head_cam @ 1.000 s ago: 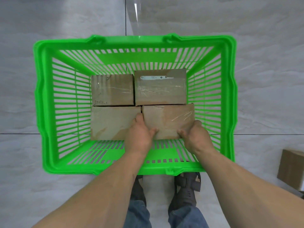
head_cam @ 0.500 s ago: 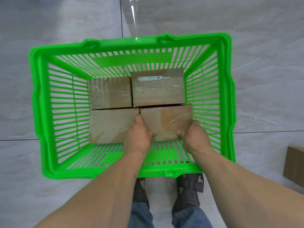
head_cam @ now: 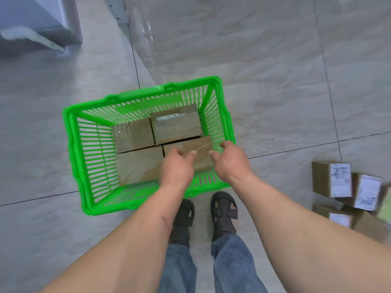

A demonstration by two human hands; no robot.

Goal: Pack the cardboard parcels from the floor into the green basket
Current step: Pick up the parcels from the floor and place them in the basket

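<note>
Head view looks down on the green basket (head_cam: 72, 144) standing on the tiled floor (head_cam: 275, 81) just ahead of the person's sandals (head_cam: 224, 212). Four cardboard parcels lie flat in one layer on its bottom: two against the far wall, two in front of them. The near-right parcel (head_cam: 196, 148) sits close to the right wall, partly hidden by the hands. The near strip of the basket bottom is bare.

The left hand (head_cam: 176, 166) hovers over that parcel with fingers loosely curled and spread, gripping nothing. The right hand (head_cam: 230, 160) is likewise empty and open, thumb and fingers apart, over the basket's right rim. Whether either fingertip touches the cardboard cannot be told; the picture is blurred there.

More parcels (head_cam: 340, 182) wait on the floor to the person's right, a loose heap of several with white labels, some leaning on one another. So the job looks partly done, with a second layer probably needed.

Risks, as a judgement: the heap is unstable, so pulling one box may topple its neighbours. The far-right parcel stands taller than the others, so boxes stacked on top may rock or slide. The bare near strip could let the front row shift if the basket is nudged by a foot.
</note>
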